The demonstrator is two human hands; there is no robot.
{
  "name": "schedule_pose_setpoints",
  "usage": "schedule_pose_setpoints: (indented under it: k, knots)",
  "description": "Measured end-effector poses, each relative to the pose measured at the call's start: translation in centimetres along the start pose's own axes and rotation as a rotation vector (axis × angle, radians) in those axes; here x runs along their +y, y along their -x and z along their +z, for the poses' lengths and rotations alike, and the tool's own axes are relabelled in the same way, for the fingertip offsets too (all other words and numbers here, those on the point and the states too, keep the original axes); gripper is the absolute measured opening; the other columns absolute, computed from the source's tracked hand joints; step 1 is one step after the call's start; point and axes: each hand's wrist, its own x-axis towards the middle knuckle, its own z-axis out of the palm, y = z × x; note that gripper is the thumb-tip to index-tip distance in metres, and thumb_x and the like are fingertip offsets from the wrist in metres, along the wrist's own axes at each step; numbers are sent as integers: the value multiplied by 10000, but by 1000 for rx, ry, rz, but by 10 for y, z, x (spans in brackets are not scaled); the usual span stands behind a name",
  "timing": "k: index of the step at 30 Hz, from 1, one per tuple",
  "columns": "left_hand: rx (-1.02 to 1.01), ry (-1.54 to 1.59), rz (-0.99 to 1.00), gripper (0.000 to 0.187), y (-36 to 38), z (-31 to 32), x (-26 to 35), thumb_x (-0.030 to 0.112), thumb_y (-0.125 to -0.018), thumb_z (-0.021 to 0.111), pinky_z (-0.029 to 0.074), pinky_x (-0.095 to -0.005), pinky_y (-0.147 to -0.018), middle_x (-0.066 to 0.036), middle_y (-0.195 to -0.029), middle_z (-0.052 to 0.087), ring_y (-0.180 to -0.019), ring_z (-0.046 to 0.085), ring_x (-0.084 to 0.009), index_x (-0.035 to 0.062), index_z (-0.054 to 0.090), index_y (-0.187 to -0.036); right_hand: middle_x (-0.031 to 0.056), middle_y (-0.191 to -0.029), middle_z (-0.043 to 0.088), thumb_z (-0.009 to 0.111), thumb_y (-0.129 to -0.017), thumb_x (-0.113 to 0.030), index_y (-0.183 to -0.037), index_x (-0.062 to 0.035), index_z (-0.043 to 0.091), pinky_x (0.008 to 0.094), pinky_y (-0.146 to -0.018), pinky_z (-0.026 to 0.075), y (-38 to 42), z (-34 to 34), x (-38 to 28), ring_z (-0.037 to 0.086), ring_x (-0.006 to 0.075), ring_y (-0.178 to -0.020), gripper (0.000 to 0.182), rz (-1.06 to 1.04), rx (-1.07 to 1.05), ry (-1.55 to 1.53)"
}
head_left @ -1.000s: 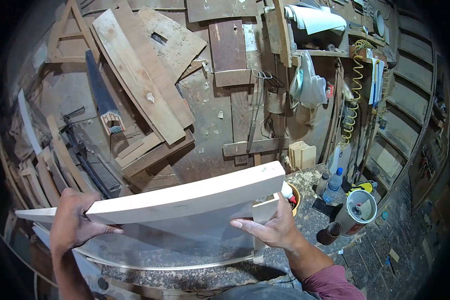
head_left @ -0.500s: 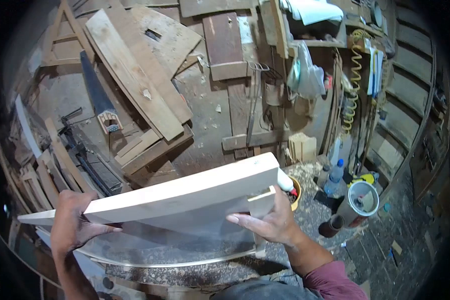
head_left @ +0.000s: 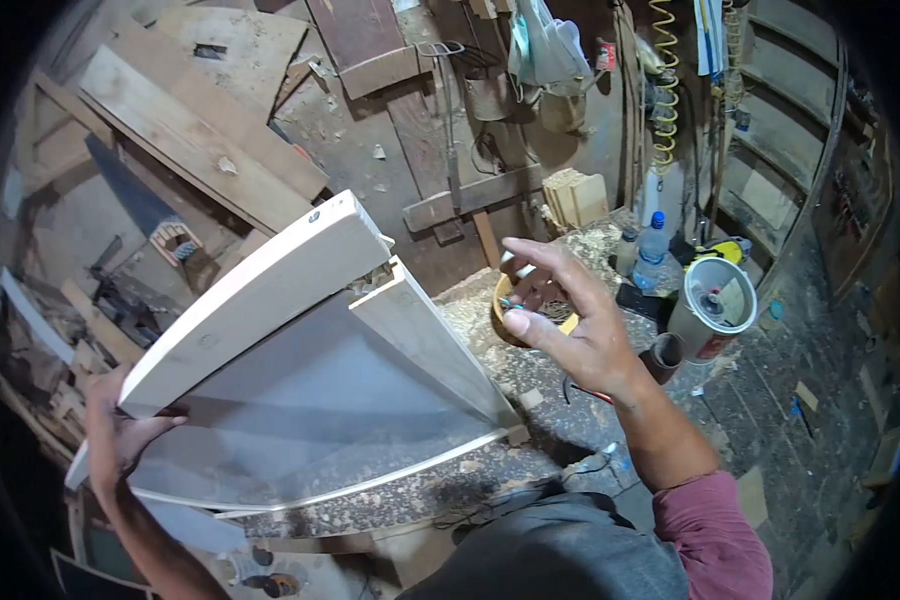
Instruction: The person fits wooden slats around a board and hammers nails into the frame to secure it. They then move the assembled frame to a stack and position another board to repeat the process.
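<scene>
Okay, the frame (head_left: 260, 285) sits tilted over the bench (head_left: 560, 425), left hand (head_left: 120, 425) pinching its left end; right hand (head_left: 570, 320) is loosely spread near the tub (head_left: 500, 318), right.

No text is readable; the bucket label (head_left: 713, 346) is blurred.

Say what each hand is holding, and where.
Left hand: the frame, by its curved rail, toward the rail's left end. Right hand: at the bowl, fingers part-curled; can't tell if it holds anything.
</scene>
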Motion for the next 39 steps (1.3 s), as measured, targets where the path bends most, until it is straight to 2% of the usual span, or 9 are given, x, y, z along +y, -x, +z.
schedule_pose_setpoints:
  k: [7,10,14,28,31,32,35,38,39]
  knots:
    - [-58,-4,65,372,0,-4,-4,67,-527,836,492,-279,-656,-106,-740,682,-671,645,-146,-35,631,-820,184,-1208,543,692,-826,-222,-1368,-61,451,386,-929,455,-27,39,-18,564,307,-1087,615,-461,44,17]
    - [-124,40,13,334,4,-9,28,0,-567,813,522,-262,-649,-93,-760,693,-706,683,-133,-40,630,-844,141,-1191,578,727,-790,-103,-1382,-32,435,304,-824,494,-30,49,-19,590,200,-969,664,-484,27,-81]
    - [-146,-80,64,324,11,-12,41,-44,-586,799,542,-263,-661,-90,-767,694,-744,689,-139,-56,622,-857,164,-1144,597,732,-790,-94,-1340,-14,489,313,-812,498,-32,55,-19,604,219,-958,606,-653,91,-80]
    - [-136,68,25,341,8,-9,17,-20,-563,814,525,-256,-640,-88,-748,688,-693,676,-130,-48,632,-850,159,-1200,560,708,-801,-144,-1345,-54,482,344,-792,530,-31,55,-17,615,267,-972,596,-672,98,9]
    - [-139,-58,35,381,6,-12,18,18,-529,830,507,-264,-675,-100,-775,684,-714,658,-132,-42,639,-854,171,-1262,504,699,-826,-228,-1396,-71,395,340,-841,533,-21,33,-6,565,238,-1081,665,-516,71,-18]
    - [-117,-71,31,411,6,-13,7,28,-519,830,497,-269,-699,-95,-791,677,-734,641,-139,-42,641,-877,142,-1203,535,706,-795,-176,-1395,-51,399,289,-769,493,-18,25,10,577,182,-925,686,-494,113,-4]
    - [-63,-30,-69,502,9,-8,-1,21,-499,812,472,-284,-739,-54,-821,648,-767,591,-156,-44,634,-964,88,-1091,606,692,-818,-173,-1247,-66,570,286,-769,477,13,-19,56,583,166,-897,458,-96,168,254]
    - [42,-31,-12,467,10,-4,-25,-3,-527,790,480,-280,-724,-43,-805,640,-766,599,-150,-51,622,-960,161,-934,657,686,-828,-331,-1079,-27,643,371,-713,480,63,-73,113,617,248,-769,396,212,52,419]
    - [-89,-3,-247,685,11,-15,-49,-9,-531,789,444,-296,-847,-78,-1066,530,-949,537,-175,-54,520,-1159,188,-887,650,677,-824,-350,-1010,-6,645,393,-698,478,88,-92,145,619,303,-768,392,377,-31,566]
